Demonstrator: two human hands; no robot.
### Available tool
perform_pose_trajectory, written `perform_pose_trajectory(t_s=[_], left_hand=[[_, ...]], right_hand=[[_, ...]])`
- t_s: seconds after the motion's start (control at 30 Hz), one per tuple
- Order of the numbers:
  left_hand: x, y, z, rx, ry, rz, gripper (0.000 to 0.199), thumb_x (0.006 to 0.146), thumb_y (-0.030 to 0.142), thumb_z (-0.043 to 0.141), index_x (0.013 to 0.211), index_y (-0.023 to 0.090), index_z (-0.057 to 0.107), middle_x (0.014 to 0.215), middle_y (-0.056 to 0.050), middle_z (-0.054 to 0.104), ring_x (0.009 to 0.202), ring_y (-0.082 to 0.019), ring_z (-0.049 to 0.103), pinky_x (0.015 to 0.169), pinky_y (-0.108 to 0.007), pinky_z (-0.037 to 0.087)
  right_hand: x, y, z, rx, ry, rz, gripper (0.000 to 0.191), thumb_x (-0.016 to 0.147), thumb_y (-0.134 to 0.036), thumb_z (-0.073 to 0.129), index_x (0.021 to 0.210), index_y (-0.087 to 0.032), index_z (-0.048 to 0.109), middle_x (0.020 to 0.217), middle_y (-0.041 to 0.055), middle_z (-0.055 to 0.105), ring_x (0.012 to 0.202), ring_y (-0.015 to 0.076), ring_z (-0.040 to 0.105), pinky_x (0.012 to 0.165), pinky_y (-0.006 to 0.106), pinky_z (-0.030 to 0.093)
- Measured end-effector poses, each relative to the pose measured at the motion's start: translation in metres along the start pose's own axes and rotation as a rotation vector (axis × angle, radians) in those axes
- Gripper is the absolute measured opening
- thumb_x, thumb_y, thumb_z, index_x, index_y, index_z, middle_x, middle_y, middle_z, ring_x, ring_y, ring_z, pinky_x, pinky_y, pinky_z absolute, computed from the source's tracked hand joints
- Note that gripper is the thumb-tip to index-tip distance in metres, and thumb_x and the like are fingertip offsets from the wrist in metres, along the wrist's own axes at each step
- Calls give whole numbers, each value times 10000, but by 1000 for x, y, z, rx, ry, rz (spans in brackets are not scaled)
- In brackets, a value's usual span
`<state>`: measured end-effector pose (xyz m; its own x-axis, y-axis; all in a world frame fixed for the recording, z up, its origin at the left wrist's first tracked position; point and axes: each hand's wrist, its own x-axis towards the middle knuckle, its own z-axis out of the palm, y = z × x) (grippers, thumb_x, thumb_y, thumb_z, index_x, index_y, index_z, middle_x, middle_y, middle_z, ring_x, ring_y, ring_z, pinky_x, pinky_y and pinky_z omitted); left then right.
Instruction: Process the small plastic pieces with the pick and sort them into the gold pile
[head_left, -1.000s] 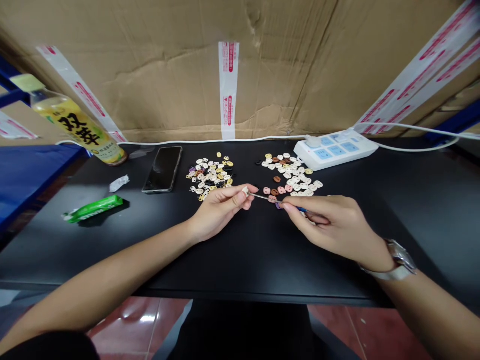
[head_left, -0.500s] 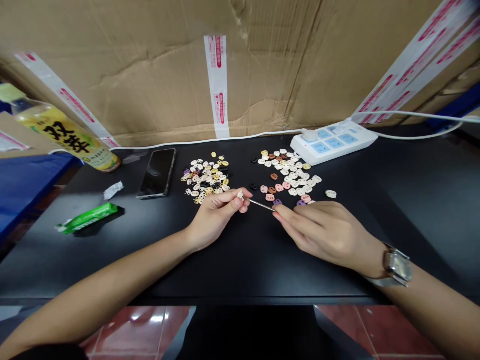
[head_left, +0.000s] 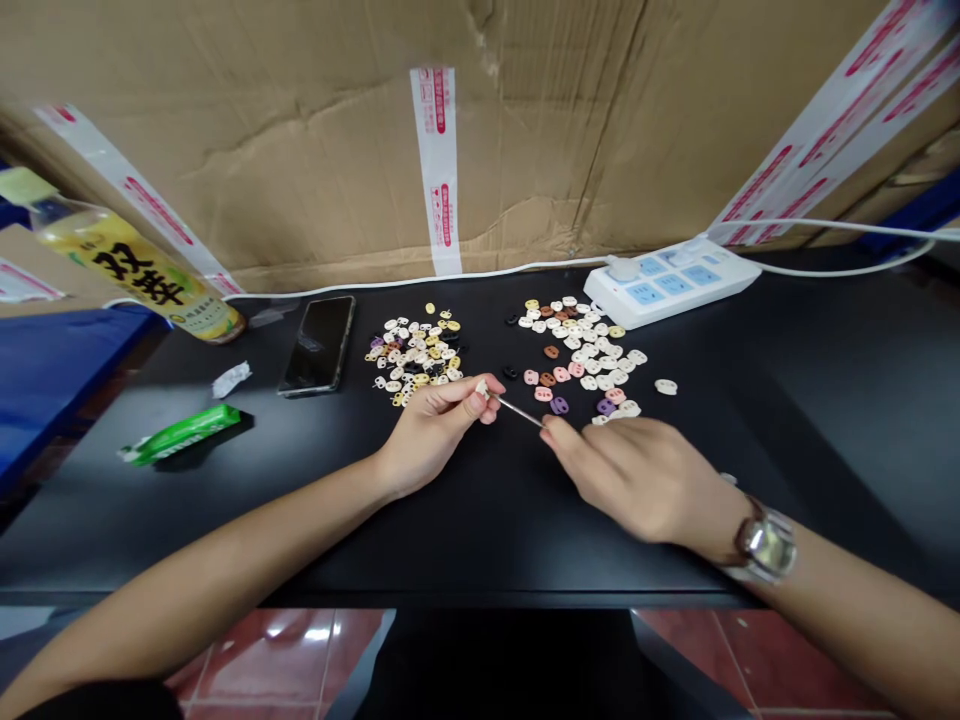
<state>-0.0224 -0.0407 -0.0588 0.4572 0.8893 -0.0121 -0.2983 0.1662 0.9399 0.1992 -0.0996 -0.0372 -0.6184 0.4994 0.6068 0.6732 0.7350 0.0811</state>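
Between thumb and fingers, my left hand (head_left: 442,430) pinches a small cream piece (head_left: 482,389). My right hand (head_left: 622,465) is closed around the near end of a thin metal tool (head_left: 519,409), whose far tip meets the cream piece. Behind my left hand lies a pile of small white, yellow, black and purple pieces (head_left: 416,355). A looser group of flat two-holed pieces (head_left: 600,352), mostly white with some pink, brown and purple, spreads beyond my right hand. One white piece (head_left: 665,386) rests apart on the right.
On the black table (head_left: 465,540) are a phone (head_left: 318,345), a green packet (head_left: 184,434), a crumpled wrapper (head_left: 231,379) and a leaning drink bottle (head_left: 142,265). A white power strip (head_left: 671,283) with its cable sits at the back, before a cardboard wall (head_left: 315,130).
My right hand has turned and moved slightly left, uncovering more purple and white pieces behind it. My left hand keeps the cream piece in almost the same place.
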Motion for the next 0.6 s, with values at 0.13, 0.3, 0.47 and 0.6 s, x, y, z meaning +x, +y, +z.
perform_pose_trajectory(t_s=[0.13,0.3,0.47,0.6], left_hand=[[0,0,0,-30,-4,10,218,796,362,777,845,149,783,763,-16,582,704,-94,470,742,-264,398],[1,1,1,-24,-23,-11,255,769,379,798,850,138,777,709,-9,560,705,-105,479,739,-274,398],[1,1,0,-16,-12,-18,247,770,377,796,837,140,776,728,-16,570,697,-106,469,728,-281,387],[0,0,-1,-17,-72,-34,248,773,369,798,856,137,772,714,-11,560,697,-104,472,724,-273,376]], right_hand=[[-2,-5,3,-32,-6,-52,294,918,-44,505,1136,-131,681,529,-10,547,440,139,490,407,310,360],[-2,6,6,181,62,200,162,943,-162,567,1012,-212,705,537,-47,572,426,92,481,449,280,389],[3,3,-6,-97,-19,-148,281,898,-12,497,1061,-97,710,544,18,572,459,145,482,411,314,358],[1,4,-12,-226,-37,-335,253,877,-11,513,1031,-45,710,557,51,599,464,165,487,403,329,369]])
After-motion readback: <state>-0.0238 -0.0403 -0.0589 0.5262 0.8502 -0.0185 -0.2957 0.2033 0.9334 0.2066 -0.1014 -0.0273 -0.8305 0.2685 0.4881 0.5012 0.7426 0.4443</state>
